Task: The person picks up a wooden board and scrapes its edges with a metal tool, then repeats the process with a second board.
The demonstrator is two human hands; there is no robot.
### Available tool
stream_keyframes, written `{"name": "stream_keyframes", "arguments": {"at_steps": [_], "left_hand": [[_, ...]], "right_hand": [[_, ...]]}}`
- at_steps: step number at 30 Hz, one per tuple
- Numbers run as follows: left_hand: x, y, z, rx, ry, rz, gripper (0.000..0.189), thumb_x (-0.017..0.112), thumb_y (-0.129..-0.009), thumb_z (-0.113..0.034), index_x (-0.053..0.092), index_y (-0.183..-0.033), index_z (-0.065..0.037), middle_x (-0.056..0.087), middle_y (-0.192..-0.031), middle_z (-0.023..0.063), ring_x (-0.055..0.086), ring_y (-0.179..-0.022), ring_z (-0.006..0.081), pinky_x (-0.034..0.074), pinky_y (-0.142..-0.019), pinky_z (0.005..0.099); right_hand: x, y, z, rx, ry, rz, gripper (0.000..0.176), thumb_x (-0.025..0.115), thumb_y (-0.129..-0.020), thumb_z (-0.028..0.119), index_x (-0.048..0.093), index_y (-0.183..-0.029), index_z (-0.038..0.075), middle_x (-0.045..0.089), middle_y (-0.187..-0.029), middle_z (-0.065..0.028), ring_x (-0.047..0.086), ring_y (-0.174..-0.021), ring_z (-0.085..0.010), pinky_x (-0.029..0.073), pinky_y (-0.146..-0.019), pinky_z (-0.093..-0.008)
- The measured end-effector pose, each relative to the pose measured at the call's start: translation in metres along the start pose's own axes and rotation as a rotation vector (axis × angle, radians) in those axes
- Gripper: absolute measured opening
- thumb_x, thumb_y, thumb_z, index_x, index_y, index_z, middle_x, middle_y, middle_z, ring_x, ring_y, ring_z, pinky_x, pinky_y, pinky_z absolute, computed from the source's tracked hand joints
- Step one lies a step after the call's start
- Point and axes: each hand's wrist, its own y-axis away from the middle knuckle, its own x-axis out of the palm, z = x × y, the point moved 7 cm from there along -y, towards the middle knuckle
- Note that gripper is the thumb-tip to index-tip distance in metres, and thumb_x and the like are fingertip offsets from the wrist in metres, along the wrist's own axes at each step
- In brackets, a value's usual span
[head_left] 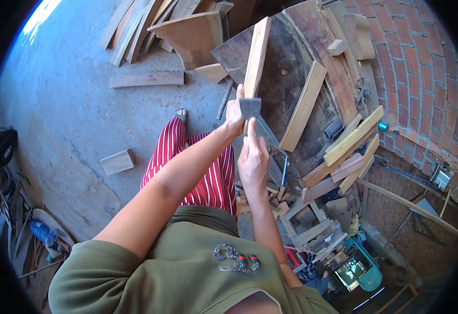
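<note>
A long pale wooden board [258, 52] points away from me, its far end over a dark worn worktable [281, 57]. My left hand [233, 116] is closed around the near part of this board, thumb laid along its side. In my right hand [253, 163] is a scraper with a wide flat metal blade [250, 108]. The index finger stretches up toward the blade, and the other fingers are curled; the handle is mostly hidden. The blade overlaps the board right beside my left hand in this view.
Another board [303, 107] lies on the worktable to the right. Stacked planks [352, 152] sit near the brick wall [414, 68]. Curved wood pieces [192, 36] pile up ahead. A short plank [146, 79] and a wood block [118, 162] rest on the concrete floor [67, 115].
</note>
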Motion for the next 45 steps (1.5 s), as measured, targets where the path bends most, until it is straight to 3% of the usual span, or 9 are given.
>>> {"name": "stream_keyframes", "arguments": {"at_steps": [4,12,16,22,28,32,36,38,45], "left_hand": [[-0.002,0.009,-0.014,0.102,-0.118,-0.059,0.083,0.038,-0.096,-0.068,0.069,-0.092,0.008,0.069,-0.081,0.0149,0.066,-0.070,0.0213,0.053,-0.066,0.0386],[-0.003,-0.011,0.006,0.039,0.038,-0.038,0.081,0.040,-0.094,-0.070,0.071,-0.090,0.005,0.069,-0.078,0.0112,0.064,-0.067,0.0185,0.052,-0.062,0.0355],[-0.002,0.008,-0.024,0.267,-0.389,-0.052,0.082,0.039,-0.095,-0.069,0.071,-0.095,0.007,0.070,-0.086,0.0138,0.065,-0.073,0.0209,0.053,-0.067,0.0372],[-0.004,-0.009,0.003,0.015,0.004,-0.024,0.079,0.040,-0.095,-0.068,0.071,-0.086,0.005,0.068,-0.079,0.0108,0.064,-0.067,0.0187,0.053,-0.064,0.0366],[0.001,0.016,-0.026,0.297,-0.378,-0.026,0.084,0.038,-0.096,-0.068,0.068,-0.098,0.010,0.070,-0.085,0.0171,0.068,-0.074,0.0242,0.055,-0.069,0.0404],[-0.004,-0.003,-0.006,0.098,-0.129,-0.076,0.079,0.034,-0.097,-0.068,0.071,-0.092,0.002,0.066,-0.072,0.0096,0.060,-0.061,0.0159,0.048,-0.054,0.0355],[-0.005,0.010,-0.013,0.057,-0.175,-0.066,0.082,0.038,-0.095,-0.069,0.070,-0.094,0.007,0.071,-0.084,0.0158,0.069,-0.075,0.0229,0.056,-0.069,0.0378],[-0.001,0.012,-0.020,0.271,-0.436,-0.054,0.081,0.037,-0.096,-0.068,0.070,-0.094,0.006,0.071,-0.085,0.0159,0.070,-0.076,0.0230,0.056,-0.070,0.0384],[-0.003,0.006,-0.008,0.084,-0.102,-0.065,0.083,0.037,-0.096,-0.067,0.069,-0.098,0.009,0.070,-0.088,0.0190,0.068,-0.078,0.0245,0.054,-0.072,0.0392]], "right_hand": [[-0.011,-0.055,0.014,-0.063,0.045,-0.096,0.059,0.055,-0.091,-0.002,0.040,-0.148,0.005,0.057,-0.086,-0.0205,0.064,-0.075,-0.0362,0.050,-0.067,-0.0462],[0.001,-0.003,0.000,-0.072,0.032,-0.077,0.059,0.055,-0.092,0.002,0.038,-0.148,0.006,0.058,-0.084,-0.0203,0.066,-0.073,-0.0371,0.053,-0.062,-0.0461],[-0.007,-0.063,0.010,-0.109,0.065,-0.145,0.059,0.056,-0.092,0.003,0.038,-0.148,0.006,0.058,-0.087,-0.0190,0.065,-0.073,-0.0364,0.053,-0.062,-0.0444],[0.002,0.005,-0.002,-0.056,0.012,-0.062,0.062,0.058,-0.091,0.003,0.039,-0.149,0.009,0.058,-0.086,-0.0170,0.066,-0.073,-0.0350,0.053,-0.063,-0.0456],[-0.014,-0.067,0.012,-0.052,0.025,-0.086,0.050,0.050,-0.095,0.004,0.043,-0.145,0.002,0.058,-0.087,-0.0236,0.063,-0.077,-0.0381,0.050,-0.070,-0.0469],[-0.002,-0.025,-0.002,-0.039,-0.024,-0.060,0.050,0.050,-0.096,0.003,0.043,-0.145,0.003,0.058,-0.086,-0.0230,0.064,-0.079,-0.0376,0.050,-0.072,-0.0463],[-0.014,-0.065,0.010,-0.034,0.060,-0.040,0.047,0.049,-0.096,0.007,0.045,-0.143,0.000,0.060,-0.088,-0.0245,0.064,-0.082,-0.0403,0.050,-0.073,-0.0457],[-0.018,-0.098,0.016,-0.079,0.052,-0.096,0.047,0.049,-0.096,0.009,0.046,-0.143,0.002,0.060,-0.087,-0.0244,0.063,-0.082,-0.0415,0.050,-0.072,-0.0462],[-0.010,-0.063,0.006,-0.090,0.112,-0.026,0.053,0.055,-0.094,0.010,0.041,-0.145,0.003,0.060,-0.090,-0.0230,0.067,-0.078,-0.0385,0.055,-0.067,-0.0453]]}}
